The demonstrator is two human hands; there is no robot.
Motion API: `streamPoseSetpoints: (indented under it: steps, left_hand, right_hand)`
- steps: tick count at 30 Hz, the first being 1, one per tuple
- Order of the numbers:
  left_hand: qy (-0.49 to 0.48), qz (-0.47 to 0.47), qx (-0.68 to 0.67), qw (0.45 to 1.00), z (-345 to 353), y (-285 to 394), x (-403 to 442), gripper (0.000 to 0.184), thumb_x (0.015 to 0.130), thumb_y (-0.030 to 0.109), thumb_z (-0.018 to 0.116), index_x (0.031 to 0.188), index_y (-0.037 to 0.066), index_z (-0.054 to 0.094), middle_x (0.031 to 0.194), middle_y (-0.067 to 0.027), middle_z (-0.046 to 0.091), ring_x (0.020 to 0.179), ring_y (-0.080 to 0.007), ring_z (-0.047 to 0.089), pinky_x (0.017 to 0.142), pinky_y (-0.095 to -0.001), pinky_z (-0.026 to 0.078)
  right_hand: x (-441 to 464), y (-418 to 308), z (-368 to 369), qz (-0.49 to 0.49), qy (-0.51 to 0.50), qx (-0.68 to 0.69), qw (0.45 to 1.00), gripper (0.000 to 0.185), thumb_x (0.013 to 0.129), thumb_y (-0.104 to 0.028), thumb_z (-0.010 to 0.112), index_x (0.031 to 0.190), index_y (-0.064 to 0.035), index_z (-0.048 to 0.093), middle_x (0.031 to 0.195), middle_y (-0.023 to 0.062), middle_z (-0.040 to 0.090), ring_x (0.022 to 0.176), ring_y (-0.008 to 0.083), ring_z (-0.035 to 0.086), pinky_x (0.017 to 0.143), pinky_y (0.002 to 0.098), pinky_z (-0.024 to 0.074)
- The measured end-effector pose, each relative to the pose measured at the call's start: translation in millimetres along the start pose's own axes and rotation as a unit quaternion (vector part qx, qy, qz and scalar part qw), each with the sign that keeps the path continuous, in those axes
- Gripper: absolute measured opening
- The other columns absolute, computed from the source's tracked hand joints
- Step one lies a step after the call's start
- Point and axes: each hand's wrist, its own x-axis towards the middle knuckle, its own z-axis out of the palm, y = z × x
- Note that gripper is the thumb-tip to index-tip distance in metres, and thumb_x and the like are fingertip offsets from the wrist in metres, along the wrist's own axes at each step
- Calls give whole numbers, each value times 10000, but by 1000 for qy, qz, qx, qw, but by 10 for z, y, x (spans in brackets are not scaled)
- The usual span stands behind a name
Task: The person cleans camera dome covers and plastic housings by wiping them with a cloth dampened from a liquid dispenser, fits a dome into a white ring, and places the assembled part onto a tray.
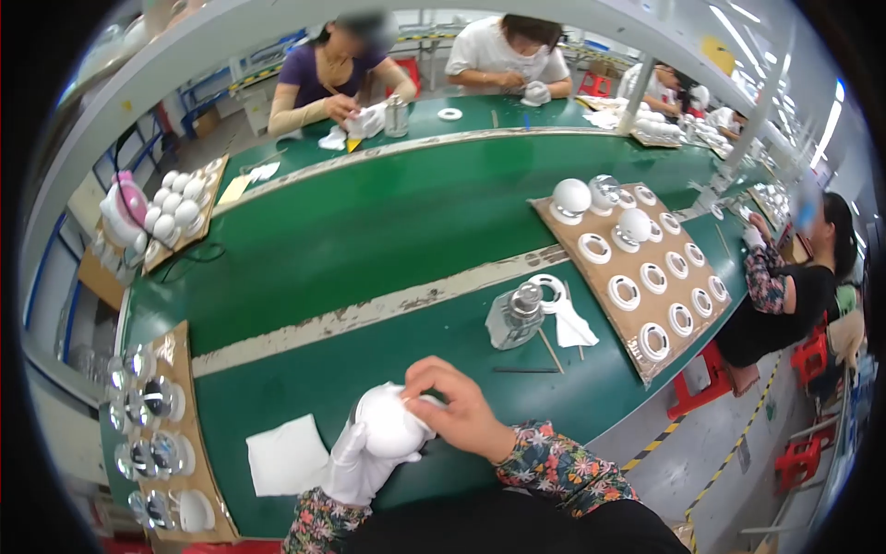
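Observation:
My left hand (354, 466), in a white glove, is wrapped around a white ball-shaped piece (392, 427) low in the middle of the head view. My bare right hand (456, 406) is closed in a pinch against the ball's upper right side; whatever lies between its fingertips is too small to make out. A folded white cloth (288, 455) lies on the green table just left of the left hand. Farther right stand a clear bottle with a metal top (515, 316), a white ring (548, 294), a white wipe (574, 325) and thin sticks (552, 353).
On the right, a cardboard sheet (609, 268) carries white rings and several balls (571, 198). Shiny chrome balls (159, 397) sit on cardboard at left. Across a green belt (369, 231), co-workers (337, 78) handle pieces; another person (794, 268) sits at right.

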Motion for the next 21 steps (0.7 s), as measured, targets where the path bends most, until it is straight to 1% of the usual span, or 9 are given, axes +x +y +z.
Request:
streamPoseSetpoints:
  steps: [2, 4, 5, 8, 9, 13, 15, 18, 21]
  left_hand:
    - [-13, -4, -4, 1000, 8, 32, -6, 752, 902, 419, 626, 1461, 55, 281, 1381, -186, 459, 1116, -364, 602, 799, -407, 593]
    - [-2, 25, -17, 1000, -1, 41, -12, 732, 913, 438, 604, 1456, 58, 292, 1369, -185, 469, 1140, -340, 588, 828, -414, 578]
    - [3, 36, -26, 999, 7, 41, -3, 724, 917, 440, 599, 1454, 60, 297, 1365, -183, 472, 1147, -332, 583, 838, -419, 575]
    - [-2, 38, -34, 999, -73, 73, -2, 695, 925, 450, 586, 1444, 73, 317, 1358, -167, 480, 1180, -308, 562, 861, -430, 566]
    - [12, 31, -34, 999, -57, 66, 2, 690, 927, 449, 585, 1442, 75, 319, 1357, -165, 481, 1181, -307, 562, 862, -431, 567]
    - [16, 10, 47, 999, -74, 51, -3, 683, 923, 434, 588, 1442, 77, 323, 1367, -161, 473, 1203, -309, 549, 894, -442, 555]
    - [26, 26, 29, 999, -125, -4, -53, 699, 915, 430, 595, 1449, 75, 315, 1382, -158, 463, 1215, -313, 540, 919, -452, 542]
    - [3, 18, -34, 999, -44, -16, -33, 746, 908, 445, 593, 1474, 69, 284, 1416, -157, 440, 1242, -319, 511, 978, -486, 491]
    - [28, 32, -78, 996, -85, -50, -28, 741, 922, 460, 568, 1475, 64, 273, 1394, -159, 453, 1250, -316, 497, 1023, -491, 447]
  right_hand:
    - [-34, 16, -2, 27, -5, 31, 999, 91, 865, 10, 645, 953, -7, 628, 1021, 103, 582, 959, 183, 559, 854, 294, 443]
    - [-60, 11, 19, 53, -4, 47, 997, 96, 866, 13, 647, 958, -2, 627, 1021, 102, 583, 950, 179, 557, 848, 292, 443]
    - [-65, 18, 61, 23, 16, -22, 999, 125, 828, 26, 665, 937, -23, 631, 953, 90, 603, 873, 195, 574, 814, 322, 433]
    - [-34, -103, 116, -155, -11, -198, 968, 169, 779, 33, 679, 914, -57, 633, 864, 67, 617, 797, 225, 585, 782, 357, 412]
    - [-22, -108, 157, -185, 10, -212, 960, 193, 748, 23, 692, 896, -85, 632, 812, 52, 620, 751, 248, 580, 762, 376, 393]
    - [15, -150, 106, -111, 25, -195, 974, 160, 758, -1, 703, 883, -80, 641, 827, 52, 629, 770, 247, 584, 783, 379, 405]
    - [8, -24, 87, -80, 54, -155, 983, 148, 759, -33, 713, 884, -89, 657, 831, 55, 635, 800, 249, 591, 802, 387, 407]
    - [-18, -79, 104, -184, 41, -207, 960, 112, 771, -68, 717, 858, -89, 650, 842, 52, 617, 811, 255, 588, 805, 405, 411]
    - [-60, -123, 126, -219, 23, -206, 953, 114, 785, -74, 730, 850, -83, 637, 884, 54, 608, 846, 238, 580, 837, 404, 407]
